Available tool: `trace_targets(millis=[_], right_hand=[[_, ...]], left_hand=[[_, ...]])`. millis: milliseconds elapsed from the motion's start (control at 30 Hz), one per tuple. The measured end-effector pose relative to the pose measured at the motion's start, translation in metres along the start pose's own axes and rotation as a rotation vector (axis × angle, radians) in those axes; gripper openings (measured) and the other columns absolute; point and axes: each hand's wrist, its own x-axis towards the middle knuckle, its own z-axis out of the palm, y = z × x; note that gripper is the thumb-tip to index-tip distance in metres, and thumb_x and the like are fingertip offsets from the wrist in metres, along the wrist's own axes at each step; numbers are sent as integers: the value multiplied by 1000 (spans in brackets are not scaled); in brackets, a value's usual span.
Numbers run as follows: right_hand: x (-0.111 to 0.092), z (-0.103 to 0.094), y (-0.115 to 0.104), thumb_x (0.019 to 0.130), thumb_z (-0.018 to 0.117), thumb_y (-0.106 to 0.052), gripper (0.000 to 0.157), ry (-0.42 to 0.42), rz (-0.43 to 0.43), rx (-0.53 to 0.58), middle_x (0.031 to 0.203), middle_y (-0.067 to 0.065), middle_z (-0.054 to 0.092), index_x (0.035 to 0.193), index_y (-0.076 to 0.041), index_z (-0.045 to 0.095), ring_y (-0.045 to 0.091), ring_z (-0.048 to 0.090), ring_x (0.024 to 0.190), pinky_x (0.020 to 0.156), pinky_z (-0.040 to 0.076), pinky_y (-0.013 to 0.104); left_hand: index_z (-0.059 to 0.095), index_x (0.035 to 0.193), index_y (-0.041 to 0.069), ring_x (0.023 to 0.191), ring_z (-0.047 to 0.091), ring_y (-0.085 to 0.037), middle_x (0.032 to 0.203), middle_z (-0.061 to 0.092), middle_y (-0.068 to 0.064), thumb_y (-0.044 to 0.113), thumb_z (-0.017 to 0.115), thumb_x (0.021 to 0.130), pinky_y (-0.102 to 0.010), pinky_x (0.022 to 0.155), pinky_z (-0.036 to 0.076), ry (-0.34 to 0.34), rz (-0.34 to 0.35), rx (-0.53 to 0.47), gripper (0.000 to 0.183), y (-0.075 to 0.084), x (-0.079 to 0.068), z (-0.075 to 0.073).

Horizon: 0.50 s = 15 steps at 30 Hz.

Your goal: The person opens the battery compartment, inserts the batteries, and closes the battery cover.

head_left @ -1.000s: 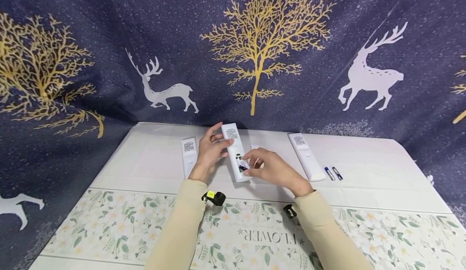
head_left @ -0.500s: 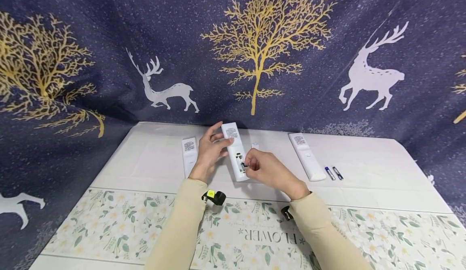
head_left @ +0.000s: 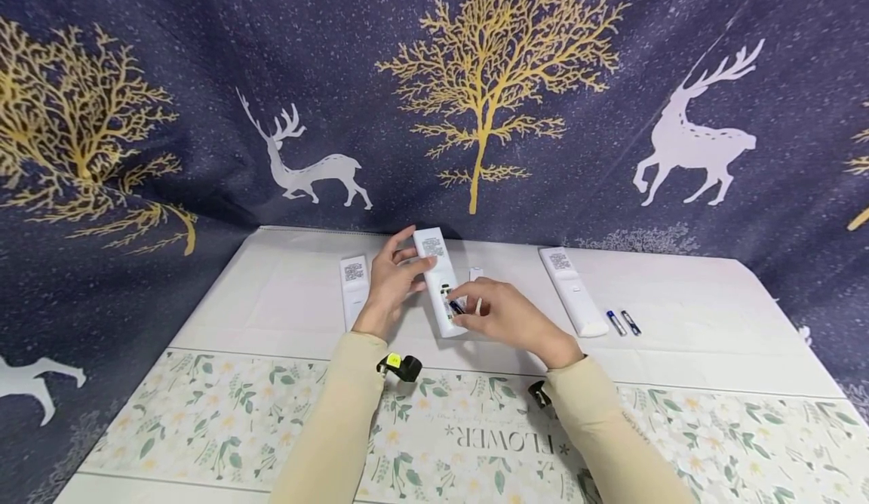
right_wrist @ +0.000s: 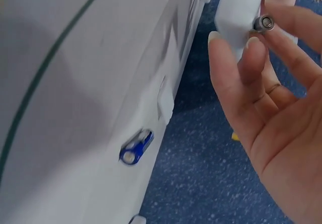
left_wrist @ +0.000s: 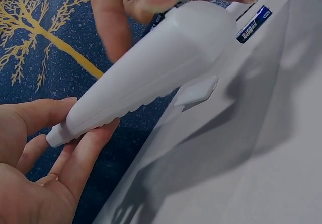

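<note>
My left hand grips a white remote control by its upper end, thumb across its labelled back. The remote is raised off the table, its battery compartment uncovered. At that compartment my right hand pinches a dark battery between thumb and fingers. The battery sits tilted at the opening, and its round metal end shows in the right wrist view. Whether another battery lies inside is too small to tell. A small white cover lies on the table, partly behind my right hand in the head view.
Another white remote lies to the right, with a blue-and-silver battery and a second battery beside it. A third remote lies left, partly behind my left hand. A dark patterned cloth hangs behind the white table.
My right fingers closed in over the compartment half a second ago and have since drawn back slightly, with the battery more visible. My left hand and the remote have stayed nearly still.
</note>
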Motion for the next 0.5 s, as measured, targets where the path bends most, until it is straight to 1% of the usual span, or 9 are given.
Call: trace_targets(millis=[133,233,367,433,500], right_hand=[[-1,-5,4,90,88,-17,68,22,33,57,114,13,63,149,-4,58,17,64,84,72,59,32],[-2,-7,9,90,88,-18,83,-7,64,147,132,21,59,159,-3,46,21,68,94,79,61,34],[-3,-10,16,91,86,-12,88,-85,113,291,146,20,55,165,-8,37,24,72,104,87,63,37],[-4,-12,19,93,84,-10,88,-112,137,341,148,19,56,166,-12,36,25,72,108,89,63,38],[-5,-12,22,94,83,-10,86,-124,151,365,148,17,57,166,-15,37,25,71,111,90,63,38]], left_hand=[[56,155,25,91,71,-19,127,64,-15,-5,80,90,-25,63,63,-3,1,-12,75,0,1,0],[56,155,25,91,71,-20,127,65,-15,-5,79,90,-26,64,64,-1,0,-23,75,0,1,1],[56,155,24,91,71,-21,126,65,-15,-7,79,91,-27,64,64,2,-3,-37,75,1,1,1],[56,156,22,91,71,-20,126,65,-16,-7,78,91,-27,63,64,0,-2,-41,75,2,0,1],[55,156,21,90,71,-20,127,64,-16,-7,78,91,-27,63,64,-4,1,-41,75,2,0,1]])
